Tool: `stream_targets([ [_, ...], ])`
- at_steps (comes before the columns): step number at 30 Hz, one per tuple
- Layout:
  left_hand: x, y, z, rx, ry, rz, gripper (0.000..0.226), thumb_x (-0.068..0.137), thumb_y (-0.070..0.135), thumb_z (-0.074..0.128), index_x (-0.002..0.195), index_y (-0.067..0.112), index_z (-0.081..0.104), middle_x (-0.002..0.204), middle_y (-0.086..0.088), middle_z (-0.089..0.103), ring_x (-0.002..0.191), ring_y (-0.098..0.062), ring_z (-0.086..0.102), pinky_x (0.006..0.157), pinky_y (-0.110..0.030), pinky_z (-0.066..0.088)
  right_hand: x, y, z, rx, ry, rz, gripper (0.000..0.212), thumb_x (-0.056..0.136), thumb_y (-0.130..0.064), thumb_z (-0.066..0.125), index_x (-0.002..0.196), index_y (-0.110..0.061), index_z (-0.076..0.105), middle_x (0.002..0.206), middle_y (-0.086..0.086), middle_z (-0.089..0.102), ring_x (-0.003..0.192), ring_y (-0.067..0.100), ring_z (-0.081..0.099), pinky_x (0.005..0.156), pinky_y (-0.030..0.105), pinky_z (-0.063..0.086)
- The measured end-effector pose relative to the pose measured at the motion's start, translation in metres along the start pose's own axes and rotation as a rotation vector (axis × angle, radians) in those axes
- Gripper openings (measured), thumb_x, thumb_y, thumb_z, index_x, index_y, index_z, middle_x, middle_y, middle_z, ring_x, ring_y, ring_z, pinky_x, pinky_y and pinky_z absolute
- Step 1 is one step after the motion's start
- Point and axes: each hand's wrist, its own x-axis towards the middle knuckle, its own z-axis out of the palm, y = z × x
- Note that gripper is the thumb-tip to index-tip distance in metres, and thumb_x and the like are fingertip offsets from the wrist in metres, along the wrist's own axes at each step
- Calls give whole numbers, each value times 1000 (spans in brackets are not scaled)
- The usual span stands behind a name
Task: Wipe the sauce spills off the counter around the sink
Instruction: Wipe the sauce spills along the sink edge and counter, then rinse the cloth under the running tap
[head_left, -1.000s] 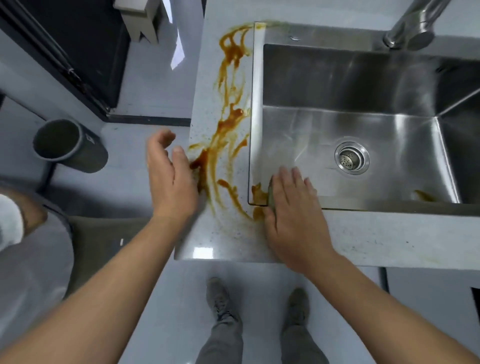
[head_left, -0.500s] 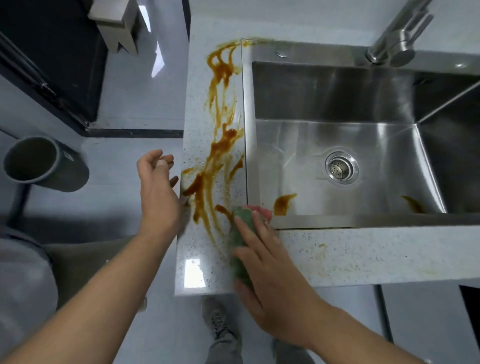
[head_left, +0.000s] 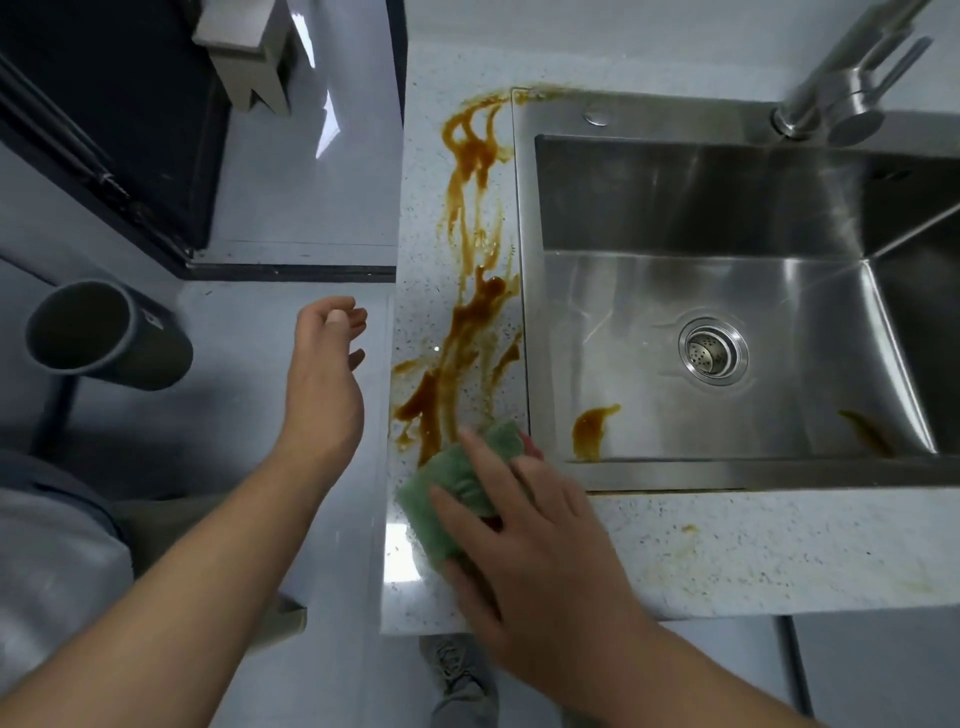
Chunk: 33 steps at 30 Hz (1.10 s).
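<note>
Wiping stroke at the near left corner of the counter (head_left: 727, 561). The right hand (head_left: 540, 561) lies flat on a green cloth (head_left: 452, 493), its fingers (head_left: 483, 457) straight and spread, pressing the cloth down rather than gripping it. The cloth's far edge touches the near end of the sauce spill (head_left: 467, 322). A faint yellowish smear (head_left: 691, 530) marks the near strip of counter to the right. The left hand (head_left: 322, 384) hangs just left of the counter's edge, fingers loosely curled, holding nothing. From the cloth the brown streaks run far along the narrow strip between the counter's left edge and the sink (head_left: 524, 260), up to the sink's far left corner. A sauce blot (head_left: 592, 431) lies inside the basin. Judged stage: early, most of the spill unwiped. The next move probably calls for steady downward pressure while pushing the cloth far along the strip, keeping sauce off the left edge.
</note>
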Motion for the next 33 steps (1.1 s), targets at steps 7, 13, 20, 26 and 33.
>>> stream_targets([
  [7, 22, 15, 10, 55, -98, 11, 23, 101, 36, 33, 113, 30, 51, 116, 9, 58, 118, -11, 54, 111, -43, 41, 35, 28, 8, -94, -67, -331, 50, 90, -34, 49, 140, -29, 53, 133, 11, 54, 98, 25, 54, 93, 45, 51],
  [13, 59, 51, 23, 95, -94, 25, 14, 92, 39, 36, 92, 36, 50, 105, 2, 56, 100, -15, 53, 104, -46, 43, 136, 42, 6, -78, 204, 201, 44, 99, -38, 48, 140, -21, 55, 115, 12, 50, 93, 27, 52, 73, 41, 53],
  [20, 68, 52, 37, 179, -153, 110, 18, 102, 31, 34, 108, 26, 50, 95, 11, 54, 85, -2, 52, 78, -26, 45, 133, 53, 7, -109, 262, 199, 41, 95, -26, 61, 135, -19, 60, 105, 15, 53, 77, 30, 54, 60, 37, 51],
  [26, 66, 59, 45, 282, -163, 202, 26, 103, 35, 34, 120, 22, 49, 109, 2, 56, 98, -7, 56, 73, -21, 43, 210, 105, -16, -98, 253, 353, 50, 94, -15, 54, 141, -30, 52, 106, 9, 41, 81, 25, 46, 66, 35, 45],
  [33, 36, 84, 72, 231, -153, 307, 28, 103, 26, 39, 128, 20, 50, 120, 0, 55, 106, -13, 53, 84, -26, 44, 160, 201, -61, 1291, 639, 987, 22, 97, -1, 54, 109, -8, 72, 82, 2, 65, 56, 19, 57, 52, 40, 60],
])
